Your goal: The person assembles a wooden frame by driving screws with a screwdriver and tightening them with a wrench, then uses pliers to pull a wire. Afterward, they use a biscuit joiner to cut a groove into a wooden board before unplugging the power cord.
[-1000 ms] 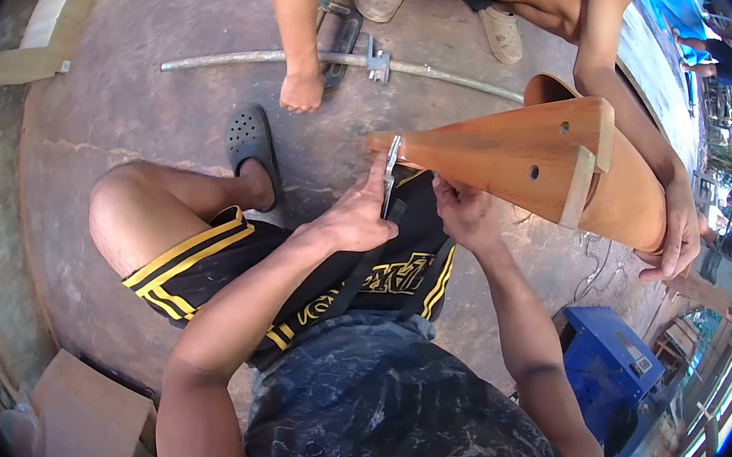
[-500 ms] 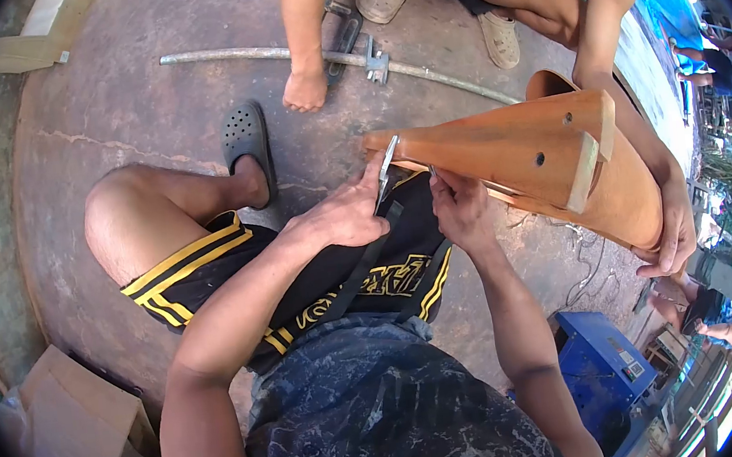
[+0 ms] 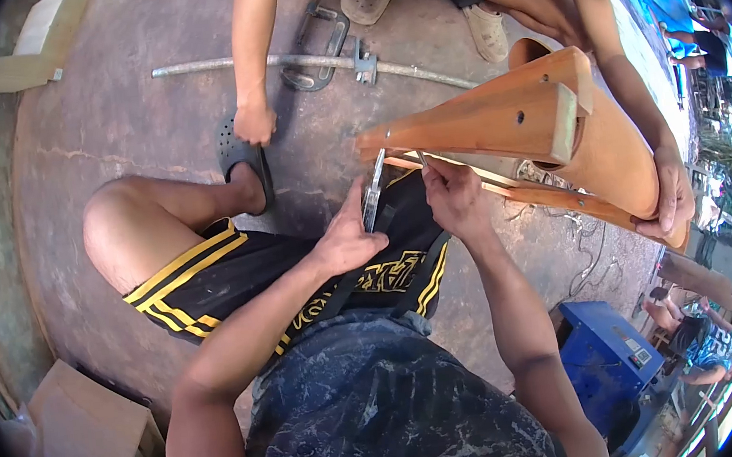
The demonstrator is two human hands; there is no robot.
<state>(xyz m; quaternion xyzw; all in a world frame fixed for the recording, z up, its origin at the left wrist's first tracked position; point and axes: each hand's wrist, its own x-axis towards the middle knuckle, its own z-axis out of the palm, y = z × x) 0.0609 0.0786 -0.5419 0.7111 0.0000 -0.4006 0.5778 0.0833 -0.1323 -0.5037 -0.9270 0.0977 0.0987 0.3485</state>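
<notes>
My left hand point(image 3: 351, 237) is closed around silver pliers point(image 3: 372, 194), whose tip reaches the lower edge of an orange-brown wooden piece point(image 3: 462, 125) near its narrow end. Just right of it, my right hand point(image 3: 454, 194) pinches a thin metal piece point(image 3: 421, 159) against the same edge; its kind is too small to make out. The wooden piece has a tapered board with dark holes and a broad curved panel point(image 3: 612, 153). Another person's hand point(image 3: 670, 187) holds the far right end of it. That person's other hand point(image 3: 255, 124), a fist, hangs over my grey clog point(image 3: 237, 144).
A long metal bar clamp point(image 3: 421, 73) and a C-clamp point(image 3: 320, 59) lie on the concrete floor beyond the wood. A blue machine point(image 3: 607, 355) stands at lower right. Cardboard point(image 3: 93, 431) sits at lower left, and more people point(image 3: 703, 340) are at the right.
The wooden piece has shifted slightly up and left and tilted. The pliers' tip has dropped from the board's face to its lower edge. The other person's fist has swung left over my clog.
</notes>
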